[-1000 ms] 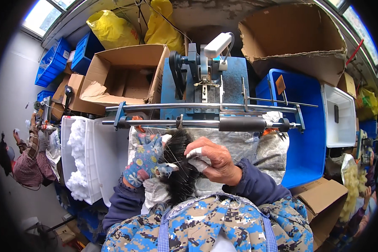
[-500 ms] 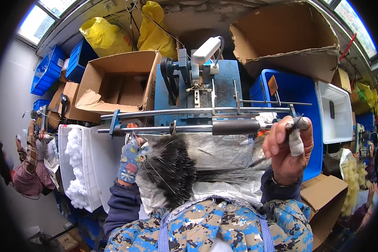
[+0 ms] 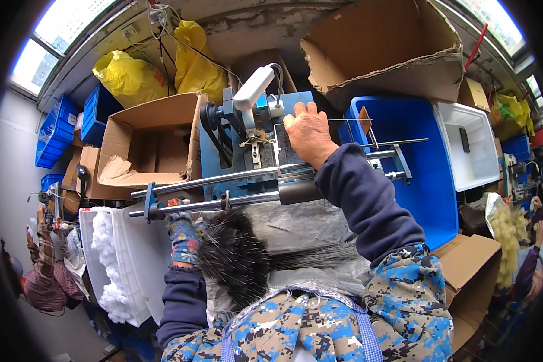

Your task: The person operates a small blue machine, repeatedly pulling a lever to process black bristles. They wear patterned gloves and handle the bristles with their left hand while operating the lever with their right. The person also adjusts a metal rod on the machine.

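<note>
My right hand (image 3: 309, 134) reaches over the blue machine plate (image 3: 304, 99), back of the hand upward. Its fingers are bent and closed, and what they hold is hidden beneath them. A thin wire shows just right of it. My left hand (image 3: 184, 238), in a patterned fabric cover with some fingertips bare, is closed at the left end of the lower metal rod (image 3: 247, 199). Something orange shows by its fingertips, but I cannot make out what it grips. Beside that hand lies a dense pile of black-bristled thin wire brushes (image 3: 235, 256).
A white box of white fluffy pieces (image 3: 111, 265) stands at left, an open cardboard box (image 3: 151, 145) behind it. A blue bin (image 3: 431, 199) is at right, beside a white tray (image 3: 473, 157). A white lamp-like arm (image 3: 253, 87) overhangs the machine. Other people work at both sides.
My right hand has moved from the right end of the rods, leftward and away from me, over the machine plate. My left hand stays by the rod. The whole view has shifted and tilted slightly.
</note>
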`<state>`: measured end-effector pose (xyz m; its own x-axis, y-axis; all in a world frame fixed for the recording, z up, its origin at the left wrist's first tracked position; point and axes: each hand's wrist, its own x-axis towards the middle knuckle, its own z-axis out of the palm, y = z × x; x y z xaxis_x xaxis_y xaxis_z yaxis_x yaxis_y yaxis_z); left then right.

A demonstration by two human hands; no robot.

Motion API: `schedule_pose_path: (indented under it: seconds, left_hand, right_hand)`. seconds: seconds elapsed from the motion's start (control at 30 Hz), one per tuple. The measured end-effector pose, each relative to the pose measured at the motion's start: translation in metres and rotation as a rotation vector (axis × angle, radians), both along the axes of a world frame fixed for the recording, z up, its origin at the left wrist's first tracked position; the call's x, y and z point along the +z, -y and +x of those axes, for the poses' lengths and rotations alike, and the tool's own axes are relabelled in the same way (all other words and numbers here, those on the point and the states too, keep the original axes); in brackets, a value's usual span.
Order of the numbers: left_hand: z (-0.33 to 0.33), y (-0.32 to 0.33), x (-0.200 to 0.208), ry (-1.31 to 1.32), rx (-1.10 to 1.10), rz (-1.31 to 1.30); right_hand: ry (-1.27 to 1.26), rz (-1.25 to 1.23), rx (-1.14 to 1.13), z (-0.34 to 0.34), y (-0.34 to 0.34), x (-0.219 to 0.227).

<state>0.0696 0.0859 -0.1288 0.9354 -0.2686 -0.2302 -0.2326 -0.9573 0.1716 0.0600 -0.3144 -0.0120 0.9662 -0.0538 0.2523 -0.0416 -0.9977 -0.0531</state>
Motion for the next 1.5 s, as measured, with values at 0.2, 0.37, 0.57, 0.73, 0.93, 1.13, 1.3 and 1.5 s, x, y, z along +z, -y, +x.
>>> schedule_pose_path:
  seconds: [0.2, 0.37, 0.57, 0.73, 0.93, 1.13, 1.3, 1.5]
  left_hand:
    - [-0.019, 0.0, 0.012, 0.096, -0.093, 0.11]
    - [-0.036, 0.035, 0.079, -0.05, -0.08, -0.189]
    - [-0.086, 0.023, 0.036, 0.12, -0.527, -0.075]
    - [-0.079, 0.012, 0.042, 0.1, -0.431, -0.127]
    - [-0.068, 0.051, 0.114, 0.432, -0.503, -0.273]
    - [-0.083, 0.064, 0.127, 0.389, -0.488, -0.32]
    - [-0.081, 0.062, 0.121, 0.233, -0.593, -0.319]
    - [-0.085, 0.084, 0.134, 0.26, -0.514, -0.447]
  right_hand:
    - [-0.043, -0.036, 0.02, 0.0, -0.006, 0.0]
    - [-0.041, -0.058, 0.014, -0.002, -0.003, -0.001]
    - [-0.021, -0.049, 0.046, -0.001, -0.003, -0.004]
    - [0.006, 0.018, 0.095, 0.002, 0.001, -0.006]
    - [0.064, 0.017, 0.027, -0.004, 0.0, -0.005]
    - [0.057, 0.019, 0.076, 0.0, 0.002, -0.012]
    - [0.028, 0.038, 0.084, 0.002, 0.001, -0.01]
    - [0.038, 0.177, 0.094, 0.009, 0.005, -0.02]
